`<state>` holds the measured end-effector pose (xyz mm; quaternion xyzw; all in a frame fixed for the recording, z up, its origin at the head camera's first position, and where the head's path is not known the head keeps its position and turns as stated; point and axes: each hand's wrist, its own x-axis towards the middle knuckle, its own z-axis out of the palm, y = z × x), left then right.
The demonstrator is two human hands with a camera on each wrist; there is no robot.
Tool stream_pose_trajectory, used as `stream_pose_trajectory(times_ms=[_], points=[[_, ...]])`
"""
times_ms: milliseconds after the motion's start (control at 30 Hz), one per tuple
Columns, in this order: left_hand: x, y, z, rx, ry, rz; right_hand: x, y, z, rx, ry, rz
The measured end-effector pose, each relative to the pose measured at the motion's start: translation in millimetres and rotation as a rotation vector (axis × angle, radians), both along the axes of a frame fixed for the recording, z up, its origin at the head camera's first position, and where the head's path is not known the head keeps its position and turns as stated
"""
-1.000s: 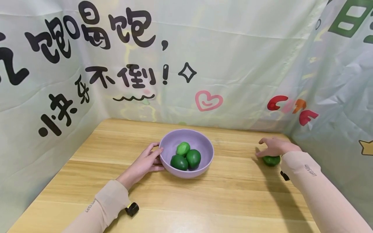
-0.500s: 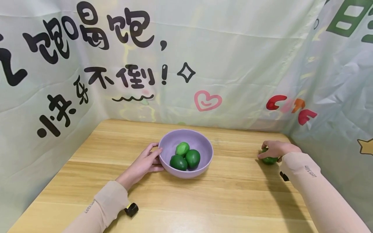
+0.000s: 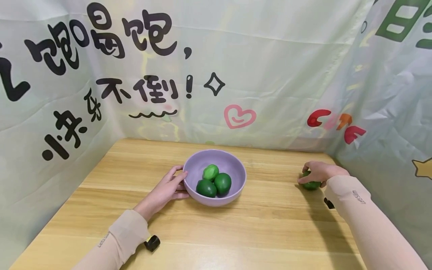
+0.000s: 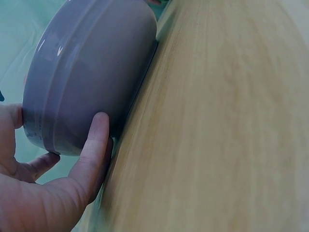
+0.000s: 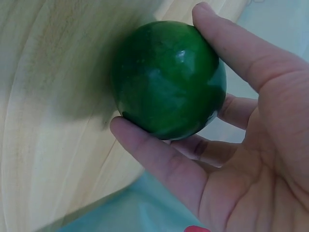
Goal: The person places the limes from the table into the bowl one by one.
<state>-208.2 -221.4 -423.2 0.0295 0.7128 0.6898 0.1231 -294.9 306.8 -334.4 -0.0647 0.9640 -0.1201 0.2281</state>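
A lilac bowl (image 3: 216, 200) stands mid-table. Inside lie a light green lime-like fruit (image 3: 210, 172) and two larger, glossy dark green fruits, one on the right (image 3: 223, 183) and one on the left (image 3: 206, 188). My left hand (image 3: 168, 185) holds the bowl by its left side, thumb at the rim and fingertips (image 4: 100, 123) against the outer wall. Far to the right, my right hand (image 3: 320, 171) grips another round dark green fruit (image 5: 166, 79) from above, thumb and fingers on opposite sides. The fruit sits at the tabletop, partly hidden by the hand in the head view.
The pale wooden table (image 3: 263, 228) is bounded at the back and sides by printed cloth (image 3: 287, 75). A black wrist device (image 3: 152, 243) shows below the left sleeve, and another (image 3: 329, 203) by the right one.
My right hand has come down over the dark green fruit, and its spread fingers have closed round it. My left hand and the bowl stay in place.
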Motion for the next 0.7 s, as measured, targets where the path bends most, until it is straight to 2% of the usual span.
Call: stream_pose_trajectory(times_ms=[400,700], points=[[0.4,0.7,-1.3,-0.002,-0.012,0.010,-1.8,3.1,-0.8,0.006,-0.006,-0.020],[1.4,0.0,0.0,0.001,-0.004,-0.009,-1.9,3.4,-1.4,-0.010,-0.012,-0.041]])
